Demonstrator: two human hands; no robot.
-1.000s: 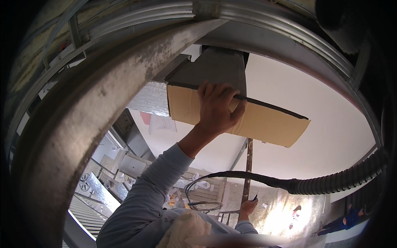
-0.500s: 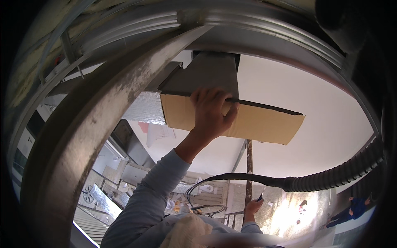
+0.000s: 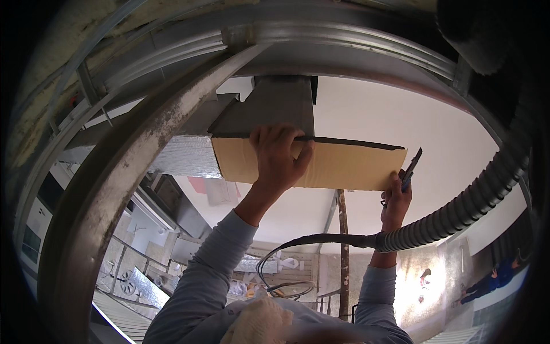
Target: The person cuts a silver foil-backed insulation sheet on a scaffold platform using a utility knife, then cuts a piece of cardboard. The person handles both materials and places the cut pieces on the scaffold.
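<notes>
A tan paper-faced sheet with a black foam-like upper edge runs across the middle, below a dark grey duct. My left hand is closed over the sheet's upper edge, thumb on the tan face and fingertips hidden behind. At the sheet's right end, my right hand is wrapped round a utility knife, its dark blade pointing up. The fingers of that hand are close to the sheet's corner; whether they touch it I cannot tell.
A worn metal beam curves down the left side. Silver foil-wrapped ducting adjoins the sheet. A ribbed grey hose with cables crosses my right forearm. Far below, a person in blue is at the right, near a bright patch of floor.
My right hand has risen from low down, bringing the utility knife up to the sheet's right end. The left hand keeps its grip, and the view has shifted slightly.
</notes>
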